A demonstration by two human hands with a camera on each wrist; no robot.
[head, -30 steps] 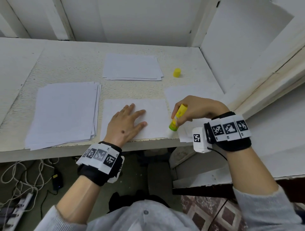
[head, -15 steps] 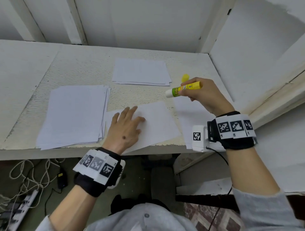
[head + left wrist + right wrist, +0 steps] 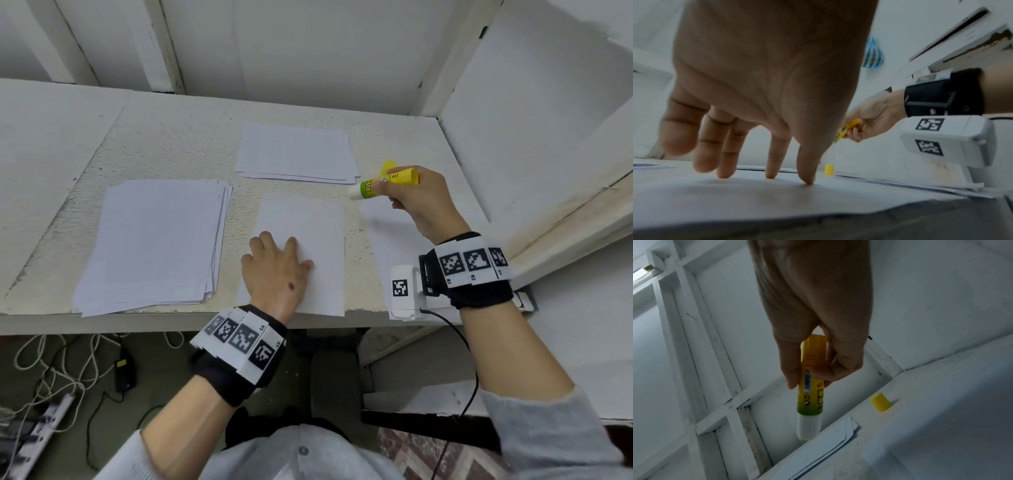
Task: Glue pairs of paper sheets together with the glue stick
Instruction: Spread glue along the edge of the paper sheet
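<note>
Two hands, two jobs: left hand laid flat on the near left part of the single sheet by the front edge of the worktop, fingers straight and spread, tips pressing the paper; right hand curled round the glue stick, uncapped, white tip aimed left and lifted clear, just beyond the sheet's far right corner. Probably about to lay glue, so lower the tip onto that far corner and draw it along the edges first, then across the middle. Press lightly; thin paper likely buckles or drags under a hard push. Stroke away from the pinning hand rather than toward it, so the sheet pulls taut instead of bunching. Shift the left fingers only onto bare, unglued paper. Leave the yellow cap standing where it is, near the far stack. Take the partner from the loose sheet just beside on the right, or from the big stack on the left.
</note>
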